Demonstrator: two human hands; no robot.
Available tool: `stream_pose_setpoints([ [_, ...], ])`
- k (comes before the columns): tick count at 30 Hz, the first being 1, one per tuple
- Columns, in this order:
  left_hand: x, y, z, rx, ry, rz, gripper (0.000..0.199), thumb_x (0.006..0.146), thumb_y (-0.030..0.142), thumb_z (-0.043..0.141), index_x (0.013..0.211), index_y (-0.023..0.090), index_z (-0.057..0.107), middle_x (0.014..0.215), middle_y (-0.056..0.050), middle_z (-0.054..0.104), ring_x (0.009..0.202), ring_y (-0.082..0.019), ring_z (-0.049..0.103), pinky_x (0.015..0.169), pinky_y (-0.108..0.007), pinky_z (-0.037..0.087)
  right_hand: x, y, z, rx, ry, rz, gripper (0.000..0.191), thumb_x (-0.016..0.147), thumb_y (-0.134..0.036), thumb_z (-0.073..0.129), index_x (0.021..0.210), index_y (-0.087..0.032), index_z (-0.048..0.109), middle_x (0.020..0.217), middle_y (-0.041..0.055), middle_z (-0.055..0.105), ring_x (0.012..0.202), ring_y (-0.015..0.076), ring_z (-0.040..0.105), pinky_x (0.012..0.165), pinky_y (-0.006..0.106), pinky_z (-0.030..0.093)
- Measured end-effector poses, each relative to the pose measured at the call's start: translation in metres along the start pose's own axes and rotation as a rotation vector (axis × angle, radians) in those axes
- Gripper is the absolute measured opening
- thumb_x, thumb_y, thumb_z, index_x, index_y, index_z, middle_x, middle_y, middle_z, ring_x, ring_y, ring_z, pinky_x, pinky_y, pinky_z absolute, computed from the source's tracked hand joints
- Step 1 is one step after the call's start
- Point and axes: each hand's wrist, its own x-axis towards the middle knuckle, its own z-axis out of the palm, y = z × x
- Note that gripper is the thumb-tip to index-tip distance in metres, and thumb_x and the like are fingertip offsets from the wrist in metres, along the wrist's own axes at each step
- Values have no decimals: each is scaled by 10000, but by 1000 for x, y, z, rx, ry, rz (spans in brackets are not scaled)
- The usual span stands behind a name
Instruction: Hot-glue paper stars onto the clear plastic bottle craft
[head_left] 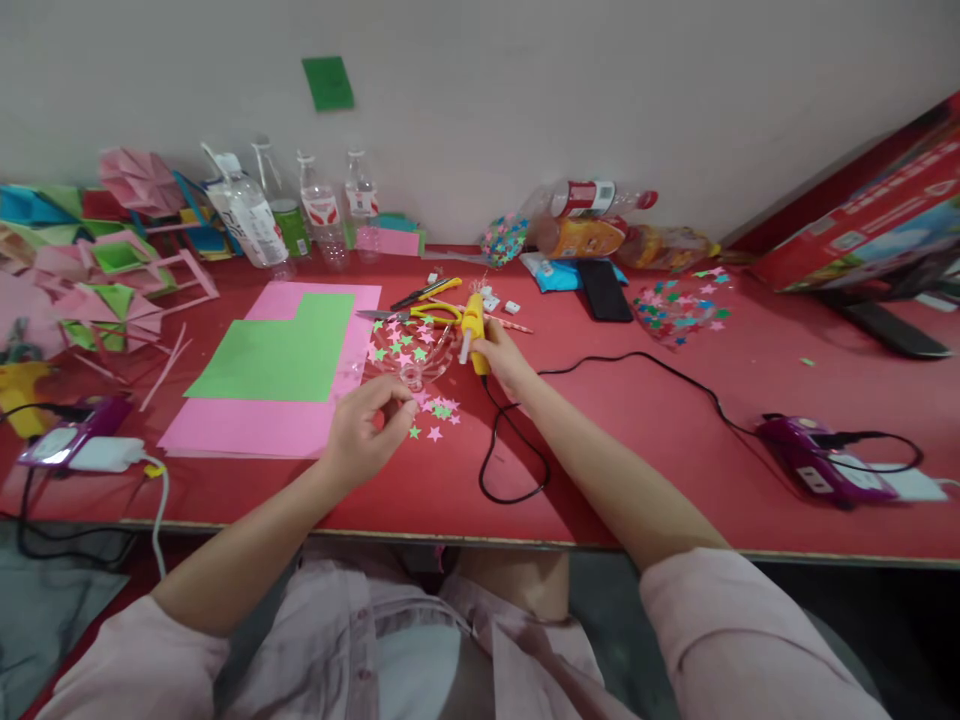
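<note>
My right hand [504, 358] is closed on a yellow hot glue gun [473, 322], whose clear glue stick end shows beside my fingers. My left hand [365, 428] has thumb and fingertips pressed together in a pinch; anything between them is too small to make out. Just beyond the left hand is a clear plastic piece [411, 374] with pink and green stars [400, 345] on it. Loose paper stars [435, 433] lie on the red table beside that hand. Scissors with yellow handles [435, 312] rest behind the clear piece.
Green paper [274, 350] overlaps pink sheets [240, 430] at left. Plastic bottles [322, 205] stand along the wall. A phone [604, 290] and a star-covered clear piece [682, 310] lie at right. The black cord [637, 357] runs to a purple power strip [814, 460].
</note>
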Motion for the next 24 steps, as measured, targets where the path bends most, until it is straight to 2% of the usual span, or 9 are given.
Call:
stream_pose_setpoints([
  [5,21,0,3,-33,47,-116,135,819,169,525,686,184,549,628,24,570,569,-86,500,553,-222,408,-20,-25,-12,63,38,-119,253,635,-331,581,852,-222,509,827,-36,564,559,62,453,519,218,396],
  [9,41,-7,7,-102,124,-177,142,799,152,535,661,186,535,607,36,537,530,-73,459,510,-206,384,-51,-45,-17,23,1,-163,241,713,-394,631,861,-206,597,707,-42,556,485,58,392,455,220,335],
  [11,43,-13,11,-136,157,-203,134,791,155,546,661,186,539,599,41,518,509,-67,439,484,-200,368,-67,-48,-15,-44,-40,-187,317,744,-486,638,902,-212,629,768,-14,606,535,78,447,464,222,367],
  [13,41,-17,13,-127,174,-212,130,798,173,558,668,186,550,599,43,507,511,-69,429,482,-205,362,-80,-48,-11,-81,-143,-228,373,763,-566,617,893,-217,635,830,17,646,635,120,541,544,255,461],
  [16,33,-20,12,-68,192,-185,134,805,172,558,672,186,558,601,40,498,528,-73,424,496,-214,355,-94,-48,-4,-127,-210,-279,368,788,-585,601,850,-223,623,809,29,651,742,169,613,668,309,524],
  [24,30,-17,2,42,233,-104,146,812,148,544,671,187,547,596,41,480,536,-72,419,510,-215,348,-103,-51,5,-248,-261,-373,319,826,-557,562,802,-244,623,778,45,610,730,192,600,666,348,534],
])
